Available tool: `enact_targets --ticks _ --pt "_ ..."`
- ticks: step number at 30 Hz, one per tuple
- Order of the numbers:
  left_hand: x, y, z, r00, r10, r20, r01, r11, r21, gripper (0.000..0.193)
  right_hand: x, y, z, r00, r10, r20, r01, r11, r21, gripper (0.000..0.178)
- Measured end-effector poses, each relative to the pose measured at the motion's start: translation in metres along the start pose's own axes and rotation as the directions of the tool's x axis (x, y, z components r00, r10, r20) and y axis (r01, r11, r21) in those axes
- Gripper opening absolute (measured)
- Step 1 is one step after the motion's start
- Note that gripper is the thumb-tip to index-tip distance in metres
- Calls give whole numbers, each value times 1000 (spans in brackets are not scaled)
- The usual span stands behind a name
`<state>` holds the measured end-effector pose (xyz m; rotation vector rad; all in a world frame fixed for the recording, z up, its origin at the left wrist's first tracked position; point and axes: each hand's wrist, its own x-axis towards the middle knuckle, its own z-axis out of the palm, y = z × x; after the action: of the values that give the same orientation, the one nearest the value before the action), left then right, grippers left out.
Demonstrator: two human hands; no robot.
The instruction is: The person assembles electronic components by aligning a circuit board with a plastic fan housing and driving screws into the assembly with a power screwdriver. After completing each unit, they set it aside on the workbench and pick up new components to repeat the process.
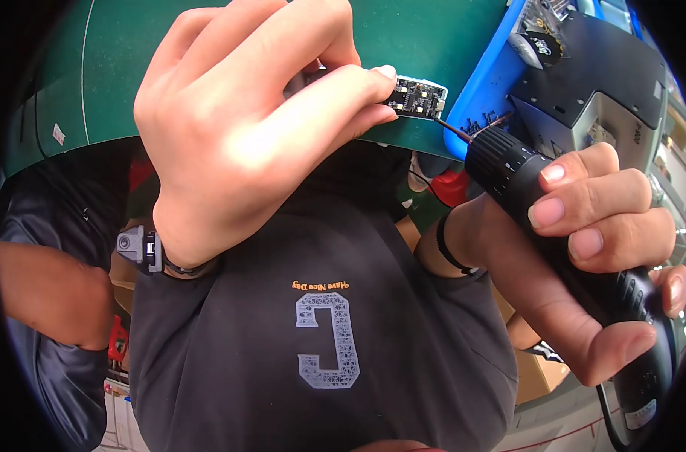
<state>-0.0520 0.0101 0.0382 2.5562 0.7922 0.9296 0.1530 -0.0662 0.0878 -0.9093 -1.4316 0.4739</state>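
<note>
- Across the upper part of the frame, a green tabletop (pixel 441 34), smooth and plain, with a thin pale line near the upper left and a curved-looking near edge.
- Near the left end of that surface, a small white label (pixel 58 134).
- Just right of upper centre, over the table's near edge, a small circuit board (pixel 418 98) in a pale casing.
- Pinching that board between thumb and index finger, other fingers curled together: the left hand (pixel 237 120), upper left of centre.
- At the right, fingers wrapped around a thick black screwdriver (pixel 512 169): the right hand (pixel 595 218).
- Pointing up and left, bit (pixel 457 132) ending right at the board's lower right corner; cannot tell whether touching.
- At the upper right, on the table, a blue tray (pixel 487 64), with dark screws (pixel 480 123) heaped at its near end.
- Beyond it, toward the right rim, a black-topped grey machine (pixel 610 56).
- At the left, bare limb and shiny dark clothing (pixel 53 377) of another person.
- Below the table, right of centre, something red (pixel 452 188), too covered to identify.
- At the lower right, a brown cardboard box (pixel 540 377) and pale floor (pixel 565 437) with a reddish line.
- Filling the lower centre, a dark shirt (pixel 418 354).
</note>
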Motion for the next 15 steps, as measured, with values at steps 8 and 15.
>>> enact_targets --ticks 8,15 --pt "4 4 -2 1000 7 14 -7 1000 18 29 -4 4 5 998 -58 -4 58 998 26 53" --pt "-2 -3 2 999 35 33 -36 999 19 30 -21 -17 12 913 -119 -389 73 988 -133 48"
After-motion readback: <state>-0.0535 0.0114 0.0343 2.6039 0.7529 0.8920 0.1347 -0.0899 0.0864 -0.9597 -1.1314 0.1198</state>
